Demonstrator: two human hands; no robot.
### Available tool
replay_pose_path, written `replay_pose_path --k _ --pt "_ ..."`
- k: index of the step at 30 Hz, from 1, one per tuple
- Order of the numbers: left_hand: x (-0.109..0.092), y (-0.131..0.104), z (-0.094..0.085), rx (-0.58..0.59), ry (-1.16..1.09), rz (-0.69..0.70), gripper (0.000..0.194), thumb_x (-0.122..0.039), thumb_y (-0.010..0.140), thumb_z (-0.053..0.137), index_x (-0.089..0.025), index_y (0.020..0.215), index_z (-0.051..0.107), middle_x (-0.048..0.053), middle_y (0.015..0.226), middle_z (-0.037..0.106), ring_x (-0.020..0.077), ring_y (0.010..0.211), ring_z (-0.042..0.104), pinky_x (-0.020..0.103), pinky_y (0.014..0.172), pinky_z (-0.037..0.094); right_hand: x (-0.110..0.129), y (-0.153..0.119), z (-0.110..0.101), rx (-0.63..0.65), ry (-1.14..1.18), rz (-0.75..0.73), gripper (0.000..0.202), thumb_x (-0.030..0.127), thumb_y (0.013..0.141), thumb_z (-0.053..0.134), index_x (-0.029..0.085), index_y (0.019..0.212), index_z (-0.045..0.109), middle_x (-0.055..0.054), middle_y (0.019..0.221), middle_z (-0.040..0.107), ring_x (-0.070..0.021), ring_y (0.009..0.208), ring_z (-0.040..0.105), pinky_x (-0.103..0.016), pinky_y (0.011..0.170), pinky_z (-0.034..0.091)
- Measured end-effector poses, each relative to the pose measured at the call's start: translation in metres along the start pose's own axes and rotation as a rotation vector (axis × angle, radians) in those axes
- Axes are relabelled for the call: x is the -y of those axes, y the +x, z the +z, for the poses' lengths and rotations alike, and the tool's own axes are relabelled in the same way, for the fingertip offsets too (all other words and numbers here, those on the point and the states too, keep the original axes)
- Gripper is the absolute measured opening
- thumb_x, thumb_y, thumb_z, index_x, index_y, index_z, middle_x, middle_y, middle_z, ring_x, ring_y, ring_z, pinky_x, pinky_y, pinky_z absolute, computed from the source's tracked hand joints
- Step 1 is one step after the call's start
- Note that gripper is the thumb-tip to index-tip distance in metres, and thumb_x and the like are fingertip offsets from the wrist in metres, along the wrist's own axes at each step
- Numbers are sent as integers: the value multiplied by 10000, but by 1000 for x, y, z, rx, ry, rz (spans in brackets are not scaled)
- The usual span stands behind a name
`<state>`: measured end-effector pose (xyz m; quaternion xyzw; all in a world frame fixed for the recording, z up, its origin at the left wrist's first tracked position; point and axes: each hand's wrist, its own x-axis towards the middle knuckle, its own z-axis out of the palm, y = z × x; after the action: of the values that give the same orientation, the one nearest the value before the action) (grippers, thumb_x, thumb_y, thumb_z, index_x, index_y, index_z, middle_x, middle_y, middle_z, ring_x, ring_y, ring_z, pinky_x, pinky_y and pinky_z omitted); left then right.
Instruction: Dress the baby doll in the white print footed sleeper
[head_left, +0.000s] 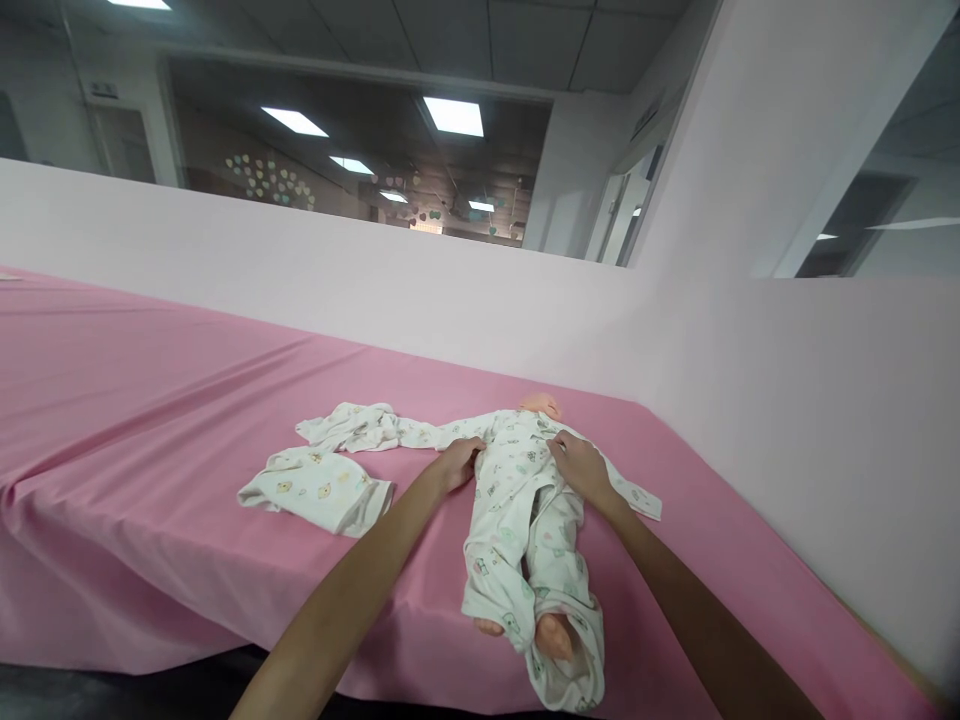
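At the left of the desk [150, 420], which is covered in a pink cloth, lies a loose pair of printed baby trousers [319, 487], with a second crumpled garment [352, 425] just behind it. To the right of these a baby doll [541, 405] lies on its back, head toward the pale partition [450, 290], wearing a white printed sleepsuit [517, 500] whose legs hang loose round the bare feet near the desk's front edge.

The step in hand looks like dressing the doll: straightening or closing the suit's front at the chest. A next move would likely call for working down the front opening while keeping the fabric flat.

The left hand [457, 462] reaches in with the forearm stretched out, its fingers curled together on the suit's fabric at the doll's side, by the sleeve. The right hand [581, 468] comes in from the right, palm down on the chest; its fingers seem pinched on the fabric near the collar, though the grip itself is hard to make out.
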<state>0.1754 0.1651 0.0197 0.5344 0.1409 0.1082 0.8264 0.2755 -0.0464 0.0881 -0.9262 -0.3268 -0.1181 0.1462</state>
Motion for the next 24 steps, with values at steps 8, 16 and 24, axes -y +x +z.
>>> replay_pose_path --k 8,16,24 --pt "-5 30 5 -129 237 85 327 -374 975 622 -156 1219 621 87 1215 642 218 1036 652 420 884 574 16 -8 -5 -8 -112 -138 239 375 1003 592 173 1111 660 -66 1152 664 -193 1022 644 -415 924 543" --pt "6 30 14 -123 381 202 254 -356 977 620 -151 1123 650 69 1122 668 187 969 657 386 854 573 48 11 9 9 -135 -209 254 393 999 599 172 1104 667 -71 1174 662 -203 1059 638 -430 945 536" --pt "7 24 7 -135 396 158 261 -368 976 624 -141 1104 647 52 1049 673 163 869 662 334 760 585 55 47 18 69 -64 -276 277 367 989 624 161 1172 650 -74 1190 660 -209 1053 652 -436 929 555"
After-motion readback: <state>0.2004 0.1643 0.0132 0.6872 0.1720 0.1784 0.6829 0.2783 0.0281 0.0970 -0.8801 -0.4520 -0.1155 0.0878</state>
